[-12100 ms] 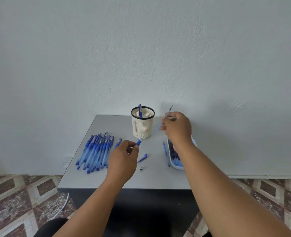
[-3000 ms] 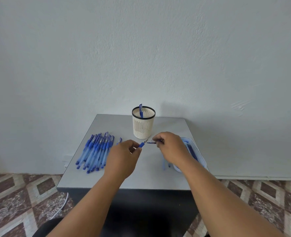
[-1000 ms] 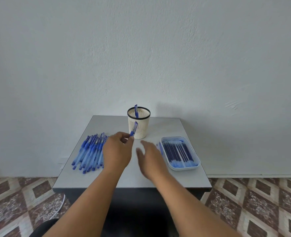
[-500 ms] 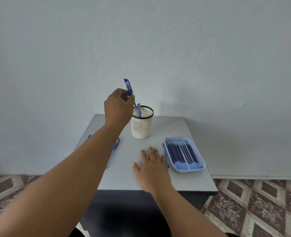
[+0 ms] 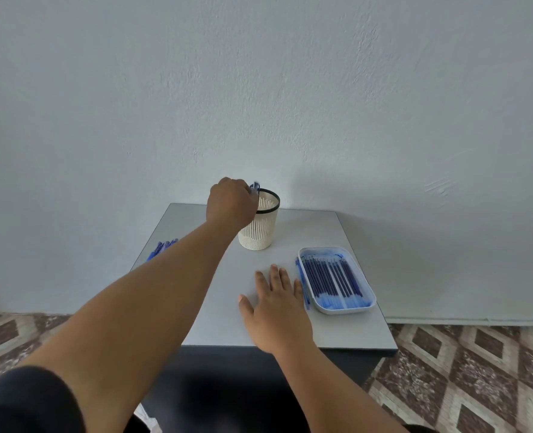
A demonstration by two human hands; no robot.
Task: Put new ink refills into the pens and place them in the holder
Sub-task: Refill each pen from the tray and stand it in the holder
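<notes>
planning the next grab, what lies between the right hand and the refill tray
In the head view, one loose blue pen lies on the table along the refill tray, beside the flat right hand.

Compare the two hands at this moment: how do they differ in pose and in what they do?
The left hand is raised at the rim of the holder, fingers curled around a blue pen; the right hand lies low on the table.
The left hand grips something; the right hand is flat, fingers straight, holding nothing.
Both are bare and reach forward over the same table.
</notes>
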